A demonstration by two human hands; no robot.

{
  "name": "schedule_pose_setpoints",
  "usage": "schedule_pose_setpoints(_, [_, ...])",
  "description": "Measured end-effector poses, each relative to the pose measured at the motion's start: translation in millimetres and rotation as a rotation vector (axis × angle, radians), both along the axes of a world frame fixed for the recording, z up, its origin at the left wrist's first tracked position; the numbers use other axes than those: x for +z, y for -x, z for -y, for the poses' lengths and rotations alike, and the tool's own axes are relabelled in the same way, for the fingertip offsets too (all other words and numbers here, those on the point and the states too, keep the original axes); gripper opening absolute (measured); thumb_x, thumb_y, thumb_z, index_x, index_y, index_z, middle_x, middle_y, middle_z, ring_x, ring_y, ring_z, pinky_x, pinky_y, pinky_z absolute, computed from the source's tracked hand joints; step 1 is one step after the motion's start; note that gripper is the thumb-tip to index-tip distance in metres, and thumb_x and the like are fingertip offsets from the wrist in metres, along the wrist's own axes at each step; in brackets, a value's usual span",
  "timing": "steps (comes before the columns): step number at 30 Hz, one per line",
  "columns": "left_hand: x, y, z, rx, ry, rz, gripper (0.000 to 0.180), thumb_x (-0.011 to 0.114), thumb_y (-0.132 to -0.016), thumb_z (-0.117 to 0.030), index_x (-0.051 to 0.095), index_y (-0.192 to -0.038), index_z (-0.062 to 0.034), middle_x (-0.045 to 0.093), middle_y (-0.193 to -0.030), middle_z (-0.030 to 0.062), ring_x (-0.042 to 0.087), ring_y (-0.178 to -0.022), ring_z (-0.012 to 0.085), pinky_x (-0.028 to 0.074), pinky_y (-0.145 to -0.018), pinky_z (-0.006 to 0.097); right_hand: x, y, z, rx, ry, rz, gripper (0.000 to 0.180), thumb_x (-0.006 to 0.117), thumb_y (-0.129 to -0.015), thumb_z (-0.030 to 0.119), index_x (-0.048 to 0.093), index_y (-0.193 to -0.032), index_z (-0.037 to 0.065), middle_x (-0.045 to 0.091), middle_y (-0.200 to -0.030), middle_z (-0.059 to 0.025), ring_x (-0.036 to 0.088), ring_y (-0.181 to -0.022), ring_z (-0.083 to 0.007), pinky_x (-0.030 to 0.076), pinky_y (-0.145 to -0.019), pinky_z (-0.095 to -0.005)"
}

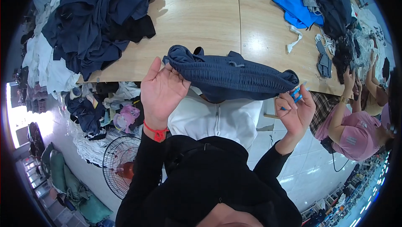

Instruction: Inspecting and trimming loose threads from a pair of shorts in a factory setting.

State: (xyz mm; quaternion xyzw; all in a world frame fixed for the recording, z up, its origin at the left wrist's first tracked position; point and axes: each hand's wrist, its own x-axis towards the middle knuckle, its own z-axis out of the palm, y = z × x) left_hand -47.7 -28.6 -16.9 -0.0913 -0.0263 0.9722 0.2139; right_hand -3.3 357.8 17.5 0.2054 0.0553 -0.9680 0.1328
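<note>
A navy pair of elastic-waist bottoms (238,77) is stretched sideways above the table's near edge, its gathered waistband toward me and a short drawstring at the middle. Whether they are shorts or long trousers is hidden by the folds. My left hand (162,93), palm up, has its fingers hooked into the waistband's left end. At the right end, my right hand (296,113) has its fingers curled around small blue-handled scissors (297,95) and touches the waistband. The scissors' blade tip sticks out beyond the fingers, pointing up and right.
The wooden table (201,13) carries a heap of navy garments (98,13) at left and a blue garment (295,2) among dark ones at right. A white strip (294,39) lies nearby. A fan (119,166) stands lower left. A person in pink (356,134) works at right.
</note>
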Motion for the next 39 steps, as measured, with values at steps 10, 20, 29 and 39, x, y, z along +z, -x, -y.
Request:
schedule_pose_setpoints(10, [0, -6, 9, -0.026, -0.021, -0.008, 0.061, 0.036, -0.116, -0.040, 0.060, -0.138, 0.0112, 0.068, -0.140, 0.0230, 0.060, -0.136, 0.0324, 0.037, -0.124, 0.048, 9, 3, -1, 0.017, -0.013, -0.001, 0.020, 0.062, -0.106, 0.019, 0.059, -0.102, 0.000, 0.060, -0.082, -0.0024, 0.043, -0.064, -0.0113, 0.032, -0.067, -0.0306])
schedule_pose_setpoints(20, [26, -16, -26, -0.059, 0.065, -0.202, 0.102, 0.020, -0.108, -0.076, 0.038, -0.159, 0.0110, 0.055, -0.155, 0.0259, 0.053, -0.144, 0.0359, 0.038, -0.124, 0.050, -25, 2, 4, -0.059, -0.056, 0.090, 0.024, 0.057, -0.108, 0.024, 0.064, -0.094, 0.006, 0.066, -0.087, -0.0033, 0.042, -0.060, -0.0121, 0.032, -0.064, -0.0296])
schedule_pose_setpoints(29, [28, -34, -43, -0.379, 0.543, -0.367, 0.116, 0.014, -0.102, -0.085, 0.028, -0.164, 0.0118, 0.045, -0.162, 0.0304, 0.047, -0.151, 0.0387, 0.033, -0.126, 0.053, -41, 5, 34, -0.103, -0.100, 0.403, 0.022, 0.052, -0.105, 0.016, 0.058, -0.084, 0.009, 0.055, -0.078, -0.0012, 0.036, -0.057, -0.0136, 0.027, -0.061, -0.0315])
schedule_pose_setpoints(39, [3, -20, -1, -0.013, 0.469, 0.179, 0.059, 0.047, -0.112, -0.046, 0.074, -0.110, 0.0069, 0.079, -0.107, 0.0226, 0.077, -0.099, 0.0361, 0.060, -0.097, 0.047, -23, 0, 22, 0.048, -0.193, 0.135, 0.039, 0.053, -0.107, 0.028, 0.072, -0.116, -0.005, 0.076, -0.120, -0.0213, 0.073, -0.113, -0.0388, 0.055, -0.105, -0.0572])
